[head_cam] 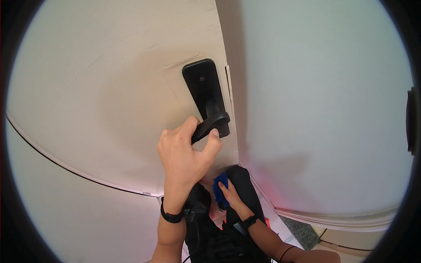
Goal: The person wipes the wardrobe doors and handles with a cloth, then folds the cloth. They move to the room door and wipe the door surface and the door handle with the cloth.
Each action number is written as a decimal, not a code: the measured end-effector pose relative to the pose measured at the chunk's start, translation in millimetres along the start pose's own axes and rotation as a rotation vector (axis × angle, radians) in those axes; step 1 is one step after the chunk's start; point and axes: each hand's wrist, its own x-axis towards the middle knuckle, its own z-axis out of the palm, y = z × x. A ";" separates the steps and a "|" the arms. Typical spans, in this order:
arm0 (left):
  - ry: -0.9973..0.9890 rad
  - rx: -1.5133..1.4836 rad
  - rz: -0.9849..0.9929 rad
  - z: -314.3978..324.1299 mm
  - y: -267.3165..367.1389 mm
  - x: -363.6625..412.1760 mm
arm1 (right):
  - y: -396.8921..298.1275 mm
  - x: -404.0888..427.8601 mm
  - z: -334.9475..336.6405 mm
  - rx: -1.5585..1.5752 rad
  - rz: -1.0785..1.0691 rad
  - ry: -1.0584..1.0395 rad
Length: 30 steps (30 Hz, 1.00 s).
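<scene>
A black lever door handle (209, 126) sticks out from its long black backplate (201, 77) near the edge of a cream-coloured door (131, 98). My left hand (184, 151) is around the lever's free end, with the thumb on the near side and the fingers partly hidden behind it. Lower down, in front of my dark-trousered leg, my right hand (232, 195) holds a folded blue cloth (220, 187). Both wrists wear black straps; a dark device (197, 208) is on the left one.
A pale wall or panel (322, 98) stands close on the right, meeting the door's edge. At the far right rim is a dark object (410, 121), too cut off to name. A speckled grey floor strip (301, 231) shows at lower right. My legs (241, 177) are close below the handle.
</scene>
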 end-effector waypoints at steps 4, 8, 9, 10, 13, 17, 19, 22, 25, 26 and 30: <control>0.012 0.025 -0.011 1.9 -1.7 0.0 | -18.0 -7.9 5.6 0.061 0.107 0.027; 0.034 0.023 0.020 3.7 -2.1 1.3 | -24.1 -9.5 8.7 0.037 0.084 0.043; 0.036 0.021 0.021 4.2 -2.4 1.1 | -24.2 -9.5 8.0 0.045 0.090 0.039; 0.036 0.039 0.032 4.6 -3.1 0.8 | -24.5 -9.2 7.1 0.053 0.096 0.036; 0.046 0.044 0.058 5.5 -9.1 -0.4 | -26.9 -7.6 8.6 0.096 0.098 0.005; 0.009 0.063 0.060 1.7 -16.7 -1.0 | -65.4 -7.2 13.4 0.017 -0.027 0.069; 0.018 0.023 0.085 4.2 -17.8 0.2 | -121.7 -14.9 15.3 0.035 -0.176 0.140; 0.033 -0.002 0.116 2.4 -19.6 -1.6 | -204.6 -24.6 18.6 0.015 -0.330 0.159; 0.034 -0.021 0.145 3.1 -22.1 1.2 | -281.4 -38.3 29.9 0.004 -0.568 0.181; 0.037 -0.016 0.155 2.1 -24.3 1.6 | -306.8 -42.9 40.7 -0.002 -0.568 0.173; 0.007 0.001 0.117 1.7 -27.3 1.6 | -371.7 -48.0 76.1 -0.144 -0.773 0.030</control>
